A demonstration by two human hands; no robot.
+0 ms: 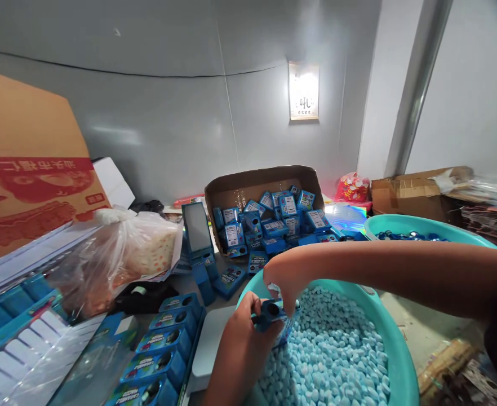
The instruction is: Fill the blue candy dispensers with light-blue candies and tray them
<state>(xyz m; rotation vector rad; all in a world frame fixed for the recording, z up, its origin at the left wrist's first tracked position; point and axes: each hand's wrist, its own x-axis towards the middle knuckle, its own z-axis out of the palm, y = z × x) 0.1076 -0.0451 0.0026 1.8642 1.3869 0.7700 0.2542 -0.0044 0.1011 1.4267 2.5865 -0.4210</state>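
My left hand is closed around a small dark blue container, held over a teal basin filled with several pale blue candies. My right hand reaches in from the right, its fingers pinched together at the container's round opening. What the right fingers pinch is too small to make out. Both hands hover at the basin's near left rim.
A tipped cardboard box with several blue packets lies behind. Rows of blue boxes sit at lower left beside a plastic bag, a large printed carton and a white scale. A second teal basin stands at right.
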